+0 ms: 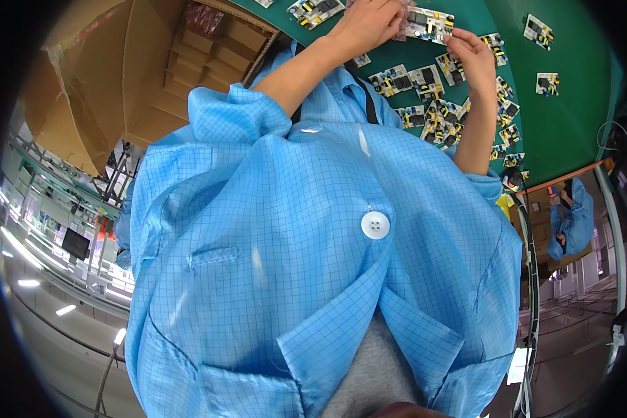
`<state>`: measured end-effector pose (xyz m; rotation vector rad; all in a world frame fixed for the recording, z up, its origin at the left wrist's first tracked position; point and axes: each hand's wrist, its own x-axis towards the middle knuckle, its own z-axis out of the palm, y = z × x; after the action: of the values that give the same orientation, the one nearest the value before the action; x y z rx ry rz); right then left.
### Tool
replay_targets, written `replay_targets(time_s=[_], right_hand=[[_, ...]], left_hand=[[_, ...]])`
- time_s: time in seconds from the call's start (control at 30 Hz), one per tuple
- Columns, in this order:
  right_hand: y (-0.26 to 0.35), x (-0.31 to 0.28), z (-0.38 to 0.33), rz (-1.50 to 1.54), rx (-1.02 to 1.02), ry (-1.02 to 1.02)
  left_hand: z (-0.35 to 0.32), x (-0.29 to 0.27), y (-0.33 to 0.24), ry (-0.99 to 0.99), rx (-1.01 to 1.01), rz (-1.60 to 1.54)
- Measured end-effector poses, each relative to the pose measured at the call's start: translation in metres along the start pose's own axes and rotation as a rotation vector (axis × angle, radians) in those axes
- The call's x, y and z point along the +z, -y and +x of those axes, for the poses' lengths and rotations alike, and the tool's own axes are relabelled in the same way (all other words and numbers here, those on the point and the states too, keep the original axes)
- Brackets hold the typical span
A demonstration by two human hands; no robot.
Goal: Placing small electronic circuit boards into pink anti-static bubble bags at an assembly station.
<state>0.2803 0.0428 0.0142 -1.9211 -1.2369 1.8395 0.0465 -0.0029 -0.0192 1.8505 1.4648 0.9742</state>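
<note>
At the top, one left hand pinches one pink bag; one right hand pinches the right edge of one board, its left end against the bag. Two loose boards lie apart at far right.

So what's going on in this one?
A person in a blue checked coat handles a circuit board at a green table. The left hand holds pinkish see-through plastic wrap at the board's left end, while the right hand pinches its right end. Many more boards lie on the table, and an open cardboard box with dividers is off to the left.
</note>
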Motion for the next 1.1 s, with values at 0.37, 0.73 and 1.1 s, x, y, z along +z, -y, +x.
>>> replay_targets(time_s=[0.37, 0.73, 1.1], right_hand=[[-0.014, 0.030, -0.014, 0.282, 0.048, -0.073], [-0.025, 0.058, -0.032, 0.463, -0.210, -0.402], [-0.020, 0.067, -0.038, 0.368, -0.186, -0.330]], left_hand=[[0.004, -0.010, -0.003, -0.037, 0.008, 0.032], [-0.002, -0.006, 0.012, 0.004, -0.055, -0.034], [-0.003, -0.007, 0.007, -0.015, -0.027, -0.015]])
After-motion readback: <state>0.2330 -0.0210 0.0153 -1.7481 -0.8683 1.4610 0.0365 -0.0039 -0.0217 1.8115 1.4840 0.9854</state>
